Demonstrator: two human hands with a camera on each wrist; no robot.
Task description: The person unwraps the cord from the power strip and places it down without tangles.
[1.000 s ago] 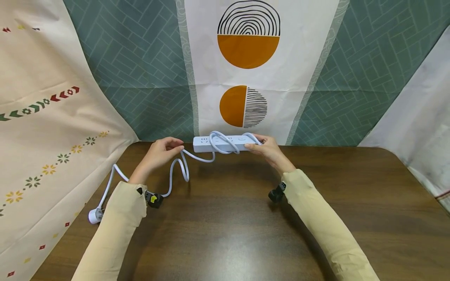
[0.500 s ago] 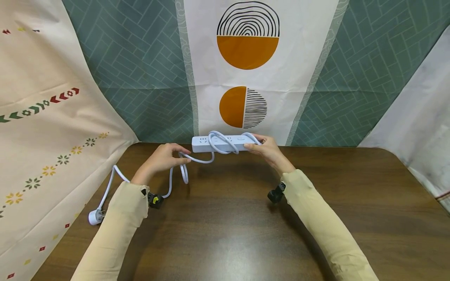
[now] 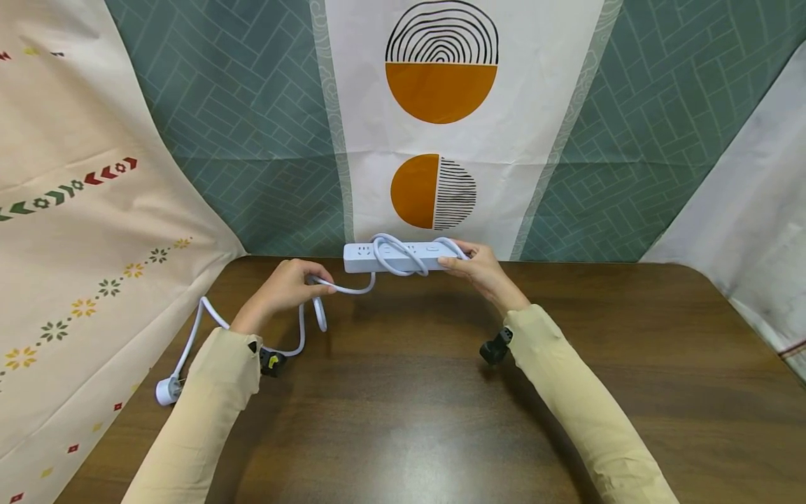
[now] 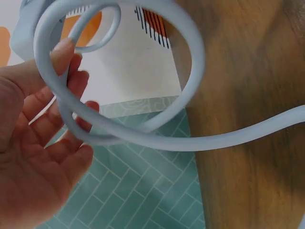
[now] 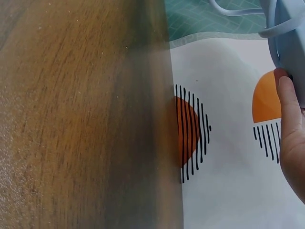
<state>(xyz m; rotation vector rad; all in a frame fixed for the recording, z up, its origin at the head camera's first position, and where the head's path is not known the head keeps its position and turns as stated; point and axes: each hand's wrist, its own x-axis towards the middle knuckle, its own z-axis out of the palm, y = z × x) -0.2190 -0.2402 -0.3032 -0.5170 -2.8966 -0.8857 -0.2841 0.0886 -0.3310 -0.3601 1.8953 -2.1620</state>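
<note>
A white power strip (image 3: 359, 259) is held up near the table's far edge, with its cord looped round it. My right hand (image 3: 481, 273) grips its right end, thumb on the front face; in the right wrist view the thumb (image 5: 289, 102) lies along the strip (image 5: 293, 62). Left of the strip, my left hand (image 3: 286, 287) pinches the white cord (image 3: 355, 290) between thumb and fingers. A loose coil of cord (image 4: 198, 62) hangs by those fingers in the left wrist view. The cord's plug (image 3: 167, 390) lies on the table beside my left sleeve.
The brown wooden table (image 3: 403, 392) spreads out in front. A patterned cloth (image 3: 434, 140) hangs behind its far edge, with a cream cloth (image 3: 75, 266) on the left and a pale one (image 3: 737, 231) on the right. Black cameras sit on both wrists.
My left hand let its fingers spread and shifted right along the cord, then pinched it and drew back slightly left. My right hand and the power strip have hardly moved.
</note>
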